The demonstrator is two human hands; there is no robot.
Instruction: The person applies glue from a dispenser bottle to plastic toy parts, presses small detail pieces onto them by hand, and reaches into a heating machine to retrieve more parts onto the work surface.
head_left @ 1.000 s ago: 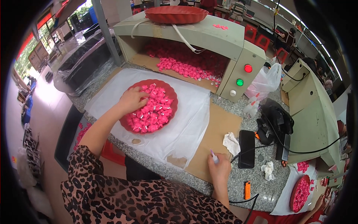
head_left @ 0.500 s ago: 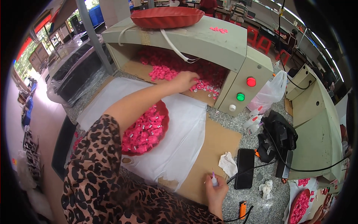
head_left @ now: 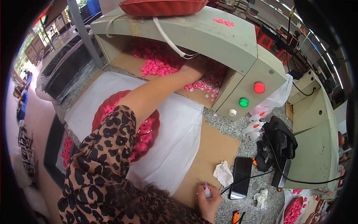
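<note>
My left hand [head_left: 192, 71] reaches into the opening of a grey-green metal housing [head_left: 179, 31], among many small pink pieces [head_left: 159, 68]. Its fingers are lost in the shadow there, so I cannot tell what they hold. Under my left forearm lies a red scalloped plate [head_left: 157, 130] heaped with glossy pink pieces [head_left: 144, 139]. At the lower right, my right hand [head_left: 209, 201] is closed around a small white glue bottle [head_left: 207, 192] with a thin purple nozzle pointing up.
White paper [head_left: 179, 138] and cardboard [head_left: 220, 143] cover the bench. Right of them lie a crumpled tissue [head_left: 223, 173], a black phone [head_left: 241, 177], white bottles [head_left: 253, 127] and a black bag [head_left: 280, 140]. Another red plate [head_left: 160, 8] rests atop the housing, beside red and green buttons [head_left: 244, 102].
My left hand has gone deeper into the housing, its fingers passing out of sight. My right hand keeps the bottle, a little lower and further left in view. The whole view has shifted.
</note>
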